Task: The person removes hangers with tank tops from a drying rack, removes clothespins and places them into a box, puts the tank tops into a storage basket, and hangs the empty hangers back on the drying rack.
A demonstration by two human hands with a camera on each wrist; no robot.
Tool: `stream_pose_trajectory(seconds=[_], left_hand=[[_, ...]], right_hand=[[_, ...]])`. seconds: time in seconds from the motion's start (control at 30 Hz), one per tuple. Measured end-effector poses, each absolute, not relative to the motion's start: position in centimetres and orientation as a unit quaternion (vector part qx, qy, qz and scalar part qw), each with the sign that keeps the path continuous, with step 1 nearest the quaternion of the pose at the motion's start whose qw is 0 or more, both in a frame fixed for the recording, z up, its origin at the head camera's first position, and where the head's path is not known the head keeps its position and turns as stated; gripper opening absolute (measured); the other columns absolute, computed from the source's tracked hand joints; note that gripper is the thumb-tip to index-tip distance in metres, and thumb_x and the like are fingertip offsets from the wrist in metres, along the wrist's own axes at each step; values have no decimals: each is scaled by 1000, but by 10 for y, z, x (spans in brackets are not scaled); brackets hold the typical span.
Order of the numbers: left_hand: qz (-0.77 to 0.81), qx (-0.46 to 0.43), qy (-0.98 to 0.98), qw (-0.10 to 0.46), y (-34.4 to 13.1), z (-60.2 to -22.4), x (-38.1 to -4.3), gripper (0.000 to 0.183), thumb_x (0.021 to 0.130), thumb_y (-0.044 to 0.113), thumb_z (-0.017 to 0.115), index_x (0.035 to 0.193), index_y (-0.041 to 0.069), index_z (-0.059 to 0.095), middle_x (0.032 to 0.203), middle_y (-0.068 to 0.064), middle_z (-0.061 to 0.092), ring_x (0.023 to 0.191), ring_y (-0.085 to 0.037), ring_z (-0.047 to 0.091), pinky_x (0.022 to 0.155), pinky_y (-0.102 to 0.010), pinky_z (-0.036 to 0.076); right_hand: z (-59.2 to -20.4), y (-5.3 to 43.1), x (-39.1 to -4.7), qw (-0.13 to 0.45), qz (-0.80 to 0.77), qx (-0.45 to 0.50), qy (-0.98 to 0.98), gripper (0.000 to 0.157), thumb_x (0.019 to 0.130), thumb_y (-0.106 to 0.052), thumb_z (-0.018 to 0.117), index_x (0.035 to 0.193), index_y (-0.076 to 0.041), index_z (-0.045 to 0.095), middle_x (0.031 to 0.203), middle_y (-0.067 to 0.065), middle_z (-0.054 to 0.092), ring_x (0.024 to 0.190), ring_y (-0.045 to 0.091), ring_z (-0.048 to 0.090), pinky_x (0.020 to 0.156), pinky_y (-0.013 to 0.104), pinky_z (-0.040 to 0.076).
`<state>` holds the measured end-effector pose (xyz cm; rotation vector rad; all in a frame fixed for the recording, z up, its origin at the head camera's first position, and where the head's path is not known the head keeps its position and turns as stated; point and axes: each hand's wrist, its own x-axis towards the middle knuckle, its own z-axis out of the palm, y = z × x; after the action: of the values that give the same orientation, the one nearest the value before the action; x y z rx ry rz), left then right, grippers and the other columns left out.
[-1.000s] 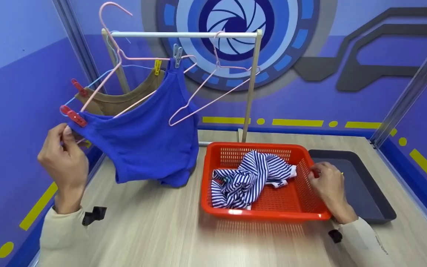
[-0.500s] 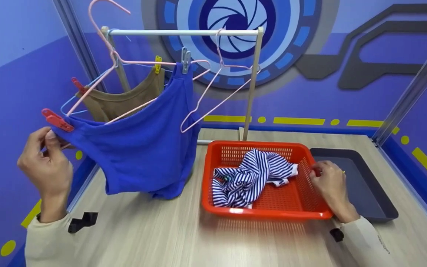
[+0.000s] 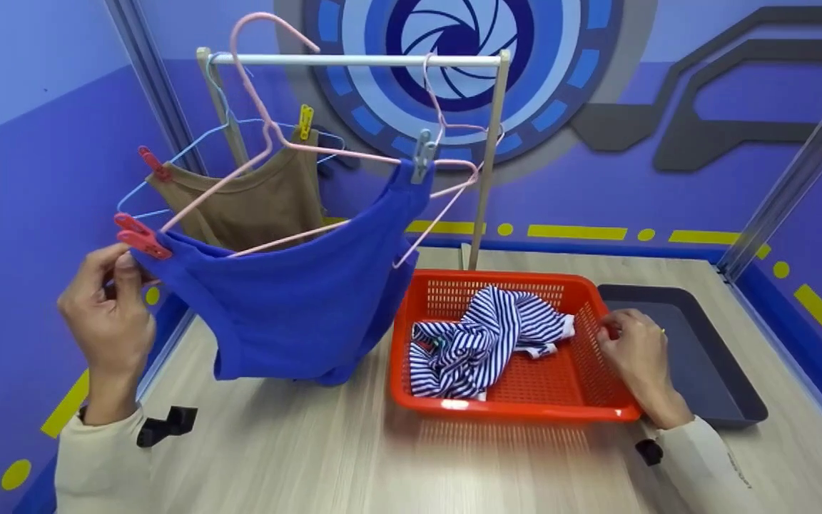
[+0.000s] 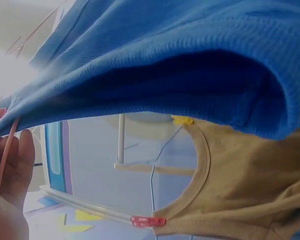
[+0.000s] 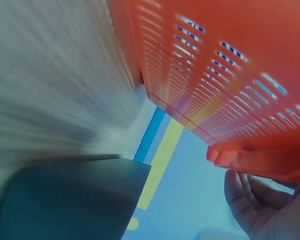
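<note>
My left hand [image 3: 110, 310] pinches the left corner of a pink clothes hanger [image 3: 254, 93] carrying a blue tank top [image 3: 297, 307]. A red clothespin [image 3: 141, 237] clips the strap near my fingers, and a grey-blue clothespin [image 3: 422, 157] clips the other. The hanger's hook points up, in front of the rack's white rod [image 3: 354, 61]. My right hand [image 3: 636, 357] grips the right rim of a red basket [image 3: 511, 412]; in the right wrist view its fingers [image 5: 240, 200] lie below the rim. Inside the basket sits a crumpled striped garment [image 3: 489, 343].
A brown tank top [image 3: 240, 207], clipped with red and yellow clothespins, hangs from a blue hanger [image 3: 190, 146] at the rack's left. Another pink hanger [image 3: 434, 89] is on the rod's right. A dark grey tray [image 3: 703, 357] lies right of the basket.
My left hand moved left with the hanger, then back slightly right. The hanger and blue tank top turned, their far end swinging right towards the viewer. My right hand stayed at the basket.
</note>
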<state>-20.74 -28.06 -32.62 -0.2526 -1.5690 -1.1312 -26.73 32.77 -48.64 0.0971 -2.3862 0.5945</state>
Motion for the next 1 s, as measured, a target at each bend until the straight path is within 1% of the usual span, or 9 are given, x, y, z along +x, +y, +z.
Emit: stream_pose_trajectory(seconds=[0.23, 0.43, 0.53, 0.67, 0.77, 0.9, 1.0], left_hand=[[-490, -139, -677, 531, -262, -328, -208, 27, 96, 10, 62, 94, -17, 66, 79, 17, 68, 66, 5, 66, 62, -10, 50], [-474, -156, -698, 513, -247, -333, -210, 23, 96, 10, 61, 96, -12, 69, 82, 21, 66, 68, 7, 62, 63, -10, 48], [-469, -172, -702, 508, -241, -336, -211, 20, 95, 7, 61, 96, -11, 69, 82, 19, 65, 67, 7, 60, 62, -9, 47], [-465, -187, -704, 503, -234, -340, -213, 15, 94, 4, 63, 95, -9, 70, 82, 13, 66, 67, 6, 60, 63, -10, 48], [-461, -200, -706, 499, -228, -342, -213, 12, 93, 2, 64, 94, -8, 70, 77, 3, 66, 66, 4, 58, 63, -9, 46], [-450, -228, -706, 496, -218, -346, -213, 14, 94, 6, 63, 94, -6, 70, 72, -10, 61, 65, 2, 51, 60, -11, 41], [-441, -247, -709, 492, -207, -349, -214, 16, 95, 9, 63, 93, -5, 70, 72, -12, 62, 65, 2, 50, 60, -13, 39]], right_hand=[[-486, 327, -267, 329, 226, 34, -916, 11, 77, -1, 70, 86, 5, 73, 92, 24, 70, 81, 41, 65, 73, 59, 54], [-486, 327, -267, 324, 227, 31, -918, 12, 78, -2, 70, 87, 5, 73, 93, 24, 69, 81, 41, 65, 72, 59, 55], [-486, 327, -267, 320, 230, 31, -918, 13, 79, -2, 70, 89, 5, 73, 93, 25, 69, 81, 41, 65, 72, 59, 55], [-486, 327, -268, 324, 231, 33, -917, 12, 78, -2, 70, 88, 6, 73, 93, 25, 69, 81, 41, 66, 72, 59, 55], [-486, 328, -268, 334, 226, 36, -915, 12, 77, -1, 70, 86, 5, 73, 91, 25, 70, 80, 41, 66, 71, 59, 54], [-486, 328, -269, 340, 218, 37, -914, 11, 76, -1, 69, 85, 5, 72, 89, 24, 70, 79, 41, 65, 71, 60, 53], [-486, 328, -268, 335, 220, 35, -916, 12, 76, -1, 69, 85, 5, 72, 90, 25, 69, 79, 42, 65, 71, 60, 54]])
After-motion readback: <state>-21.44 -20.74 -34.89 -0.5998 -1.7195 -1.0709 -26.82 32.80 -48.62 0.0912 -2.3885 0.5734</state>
